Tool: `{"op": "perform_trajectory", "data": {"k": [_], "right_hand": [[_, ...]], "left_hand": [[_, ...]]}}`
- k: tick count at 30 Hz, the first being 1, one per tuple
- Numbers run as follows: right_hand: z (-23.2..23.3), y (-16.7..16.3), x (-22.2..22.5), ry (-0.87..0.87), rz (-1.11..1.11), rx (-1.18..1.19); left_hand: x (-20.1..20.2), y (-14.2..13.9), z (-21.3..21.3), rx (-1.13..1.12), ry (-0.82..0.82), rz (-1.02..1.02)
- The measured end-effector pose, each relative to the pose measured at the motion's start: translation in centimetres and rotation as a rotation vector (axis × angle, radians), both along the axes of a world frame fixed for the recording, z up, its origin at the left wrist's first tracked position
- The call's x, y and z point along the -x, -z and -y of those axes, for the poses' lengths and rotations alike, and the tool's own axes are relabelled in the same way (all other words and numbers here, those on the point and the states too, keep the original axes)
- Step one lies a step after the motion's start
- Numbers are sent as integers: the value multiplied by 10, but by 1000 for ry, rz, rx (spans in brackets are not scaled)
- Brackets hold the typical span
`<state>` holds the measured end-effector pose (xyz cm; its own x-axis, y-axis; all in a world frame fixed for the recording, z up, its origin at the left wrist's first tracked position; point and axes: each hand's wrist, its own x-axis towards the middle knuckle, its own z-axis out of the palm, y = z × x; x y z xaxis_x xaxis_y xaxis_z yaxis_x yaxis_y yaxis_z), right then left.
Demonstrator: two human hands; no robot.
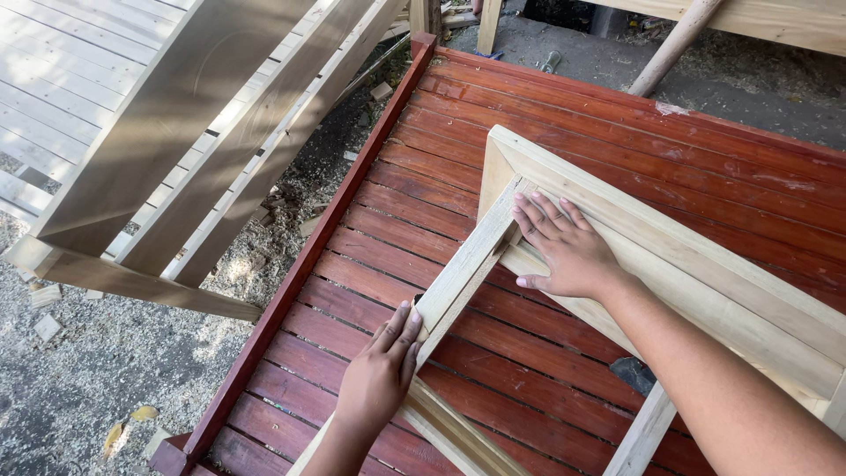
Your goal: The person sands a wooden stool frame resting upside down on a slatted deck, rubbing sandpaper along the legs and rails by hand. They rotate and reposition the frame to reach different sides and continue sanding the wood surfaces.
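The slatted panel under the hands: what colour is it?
The slatted panel is glossy reddish-brown, seen best in the head view.
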<state>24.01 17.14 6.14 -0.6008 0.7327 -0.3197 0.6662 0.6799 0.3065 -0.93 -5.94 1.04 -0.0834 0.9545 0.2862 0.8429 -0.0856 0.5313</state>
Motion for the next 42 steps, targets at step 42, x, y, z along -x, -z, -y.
{"op": "perform_trajectory", "data": {"k": [42], "right_hand": [[0,8,-4,-19,-81,-45]], "left_hand": [[5,2,-8,-71,79,102]]}}
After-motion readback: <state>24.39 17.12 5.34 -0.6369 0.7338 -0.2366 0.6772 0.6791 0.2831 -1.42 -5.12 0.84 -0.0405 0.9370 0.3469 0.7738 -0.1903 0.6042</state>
